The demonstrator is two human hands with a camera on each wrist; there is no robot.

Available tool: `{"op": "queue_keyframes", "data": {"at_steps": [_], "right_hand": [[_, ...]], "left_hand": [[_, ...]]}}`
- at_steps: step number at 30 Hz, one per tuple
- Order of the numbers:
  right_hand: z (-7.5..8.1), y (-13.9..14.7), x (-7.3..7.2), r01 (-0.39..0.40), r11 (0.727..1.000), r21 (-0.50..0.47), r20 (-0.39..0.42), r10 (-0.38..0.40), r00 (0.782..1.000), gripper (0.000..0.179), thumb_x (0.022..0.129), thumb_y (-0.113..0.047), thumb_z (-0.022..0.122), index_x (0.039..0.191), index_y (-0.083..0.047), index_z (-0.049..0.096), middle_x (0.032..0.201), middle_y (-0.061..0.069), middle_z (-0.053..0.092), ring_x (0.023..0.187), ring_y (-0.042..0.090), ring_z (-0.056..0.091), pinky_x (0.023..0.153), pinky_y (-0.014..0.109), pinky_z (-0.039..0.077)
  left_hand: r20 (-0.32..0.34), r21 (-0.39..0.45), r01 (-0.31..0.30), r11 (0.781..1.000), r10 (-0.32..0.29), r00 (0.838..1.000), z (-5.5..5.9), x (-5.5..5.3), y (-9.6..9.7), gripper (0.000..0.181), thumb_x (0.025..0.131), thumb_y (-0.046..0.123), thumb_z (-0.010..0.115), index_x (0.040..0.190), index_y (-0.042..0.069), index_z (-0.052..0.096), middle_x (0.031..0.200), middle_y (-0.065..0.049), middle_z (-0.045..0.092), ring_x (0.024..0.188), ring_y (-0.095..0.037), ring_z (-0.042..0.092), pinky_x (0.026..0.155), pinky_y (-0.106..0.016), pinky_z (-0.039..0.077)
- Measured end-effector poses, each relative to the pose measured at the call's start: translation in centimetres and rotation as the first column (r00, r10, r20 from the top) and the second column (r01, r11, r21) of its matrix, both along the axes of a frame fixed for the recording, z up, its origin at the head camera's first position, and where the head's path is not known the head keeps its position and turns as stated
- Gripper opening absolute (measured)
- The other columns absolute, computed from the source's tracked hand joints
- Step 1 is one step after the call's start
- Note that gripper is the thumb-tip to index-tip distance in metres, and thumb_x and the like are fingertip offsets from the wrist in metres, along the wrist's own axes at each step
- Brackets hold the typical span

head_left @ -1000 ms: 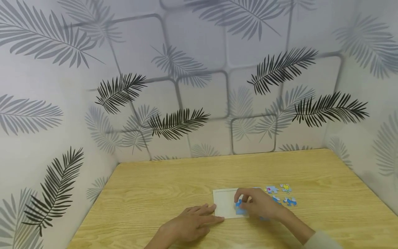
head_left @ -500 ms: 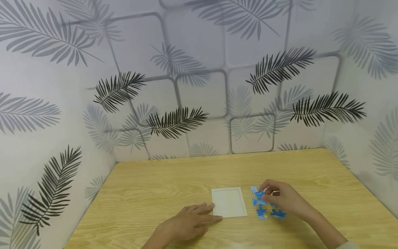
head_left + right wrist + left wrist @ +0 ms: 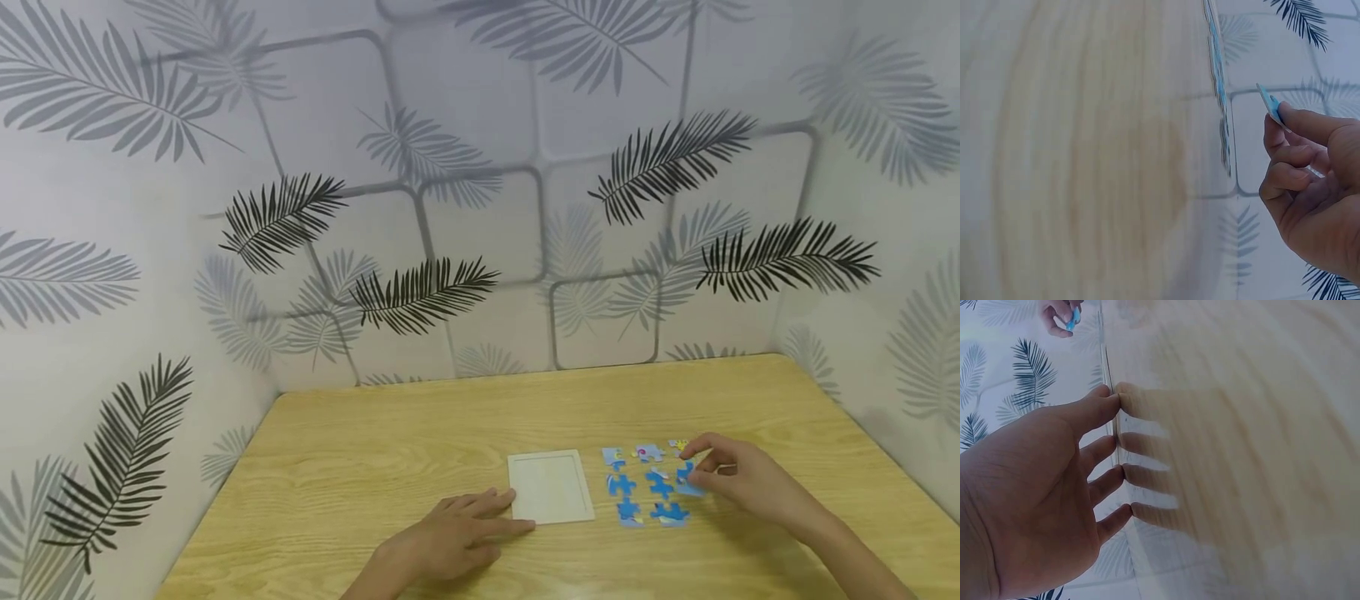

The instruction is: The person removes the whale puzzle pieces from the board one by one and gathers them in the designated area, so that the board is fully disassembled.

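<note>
A blue jigsaw puzzle piece (image 3: 1270, 106) is pinched between thumb and forefinger of my right hand (image 3: 738, 473), raised off the table beside the other pieces. The rest of the jigsaw puzzle pieces (image 3: 660, 483), blue with some pale and yellow parts, lie in loose rows, apart from one another. To their left is a pale square puzzle frame (image 3: 551, 487) with a raised rim and no pieces in it. My left hand (image 3: 453, 537) rests flat on the table, its fingertips touching the frame's left side. In the left wrist view its fingers (image 3: 1107, 485) are stretched out.
The wood-grain table (image 3: 390, 442) runs back to a wall (image 3: 487, 233) printed with dark and grey leaves. A bare stretch of tabletop lies behind the frame and to its left.
My right hand has moved from over the frame to the right, carrying the blue puzzle piece, and uncovered the frame and pieces. My left hand stays at the frame's edge.
</note>
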State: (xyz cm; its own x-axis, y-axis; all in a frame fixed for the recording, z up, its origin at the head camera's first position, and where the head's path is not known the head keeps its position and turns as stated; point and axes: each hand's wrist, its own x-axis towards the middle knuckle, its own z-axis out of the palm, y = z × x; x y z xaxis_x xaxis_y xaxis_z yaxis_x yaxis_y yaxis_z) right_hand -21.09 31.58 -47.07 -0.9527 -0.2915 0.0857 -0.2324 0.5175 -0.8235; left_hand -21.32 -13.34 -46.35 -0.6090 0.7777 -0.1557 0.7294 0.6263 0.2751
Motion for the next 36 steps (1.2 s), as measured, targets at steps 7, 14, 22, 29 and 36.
{"op": "queue_keyframes", "data": {"at_steps": [7,14,22,29,36], "right_hand": [[-0.5,1.9,0.3,-0.044,0.998,0.038,-0.018,0.045,0.999,0.014,0.098,-0.012,0.071,0.102,-0.002,0.061,0.090,0.001,0.062,0.077,0.006,0.057,0.061,0.025,0.047],[-1.3,2.2,0.1,-0.145,0.986,0.082,-0.020,0.147,0.989,0.011,0.096,-0.013,0.074,0.094,-0.008,0.064,0.085,-0.006,0.062,0.077,0.004,0.055,0.063,0.024,0.046],[-1.5,1.1,-0.5,-0.080,0.969,0.235,-0.045,0.093,0.995,0.020,0.091,-0.020,0.080,0.087,-0.015,0.061,0.082,-0.007,0.061,0.072,0.003,0.051,0.062,0.023,0.044],[-1.2,0.7,-0.4,-0.071,0.964,0.255,-0.073,0.092,0.993,0.014,0.096,-0.020,0.075,0.088,-0.017,0.064,0.084,-0.009,0.064,0.076,0.001,0.055,0.066,0.023,0.047],[-0.1,0.8,0.5,-0.002,0.983,0.186,-0.181,0.036,0.983,0.005,0.104,-0.020,0.065,0.101,-0.017,0.068,0.087,-0.006,0.067,0.068,0.003,0.053,0.056,0.025,0.048]], "left_hand": [[-0.010,0.009,-0.003,1.000,0.003,1.000,-0.1,-0.1,0.0,0.050,0.111,0.030,0.049,0.158,0.044,0.042,0.170,0.001,0.030,0.156,-0.028,0.028,0.121,-0.057,0.031],[0.000,-0.001,-0.027,1.000,0.027,1.000,0.1,0.4,-0.4,0.050,0.111,0.030,0.049,0.158,0.045,0.042,0.170,0.002,0.030,0.156,-0.027,0.029,0.122,-0.055,0.030],[-0.014,0.004,-0.040,0.999,0.040,0.999,-0.2,0.4,-0.8,0.050,0.111,0.030,0.048,0.158,0.045,0.041,0.171,0.002,0.029,0.156,-0.027,0.029,0.121,-0.056,0.031],[-0.064,0.030,-0.014,0.999,0.016,0.998,-0.4,0.6,-1.0,0.049,0.111,0.027,0.048,0.158,0.041,0.043,0.169,-0.003,0.032,0.155,-0.028,0.031,0.119,-0.055,0.034],[-0.160,0.058,0.033,0.998,-0.023,0.987,-0.7,0.3,0.0,0.055,0.107,0.022,0.058,0.157,0.039,0.045,0.167,-0.002,0.038,0.153,-0.025,0.035,0.118,-0.052,0.039]]}}
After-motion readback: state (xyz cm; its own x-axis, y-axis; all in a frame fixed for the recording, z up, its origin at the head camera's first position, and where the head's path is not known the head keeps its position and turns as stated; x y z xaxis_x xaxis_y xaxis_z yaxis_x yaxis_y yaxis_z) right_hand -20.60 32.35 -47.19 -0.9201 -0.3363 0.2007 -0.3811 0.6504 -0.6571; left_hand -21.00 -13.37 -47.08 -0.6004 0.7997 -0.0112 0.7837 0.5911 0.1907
